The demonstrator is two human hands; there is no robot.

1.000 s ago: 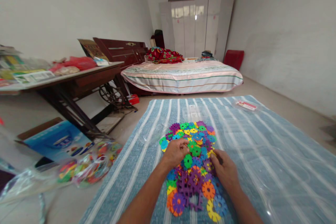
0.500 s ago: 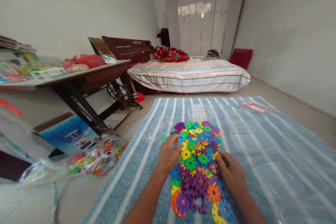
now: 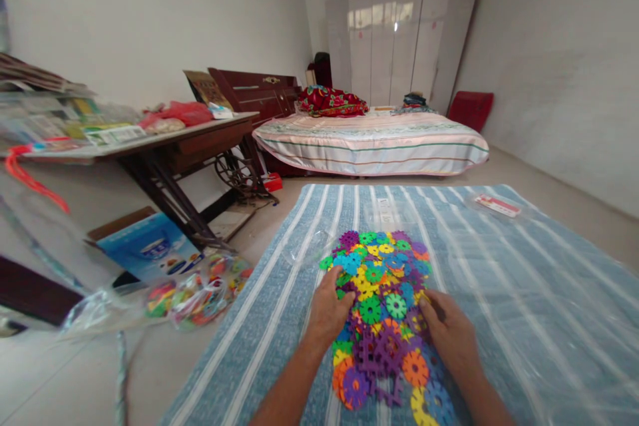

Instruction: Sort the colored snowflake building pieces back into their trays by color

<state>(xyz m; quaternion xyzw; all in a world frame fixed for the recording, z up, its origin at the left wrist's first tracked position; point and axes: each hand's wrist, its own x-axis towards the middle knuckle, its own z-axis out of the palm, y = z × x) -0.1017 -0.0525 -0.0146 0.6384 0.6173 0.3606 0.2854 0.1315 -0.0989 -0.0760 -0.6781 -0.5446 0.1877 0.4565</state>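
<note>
A heap of colourful notched plastic discs (image 3: 370,310), snowflake building pieces in green, yellow, blue, orange and purple, lies on the striped cloth. My left hand (image 3: 329,309) is at the heap's left edge, thumb and fingers apart, with nothing visible between them. Just beyond its fingertips lie light-blue discs (image 3: 349,261). At the right edge, my right hand (image 3: 452,329) pinches a small yellow disc (image 3: 423,295), mostly hidden by the fingers. Purple square-notched pieces (image 3: 382,349) sit in the near part of the heap, with an orange disc (image 3: 415,368) beside them.
The blue striped cloth (image 3: 259,319) covers the surface under the heap. Clear plastic sheeting (image 3: 504,266) lies on its right, near a red-and-white packet (image 3: 498,205). Bags of colourful pieces (image 3: 200,296) stand on the floor at left, below a sewing-machine table (image 3: 190,140). Behind is a bed (image 3: 374,143).
My left hand has drawn back slightly from the light-blue discs, its thumb now spread away from the fingers. My right hand keeps its pinch. The view has shifted a little left.
</note>
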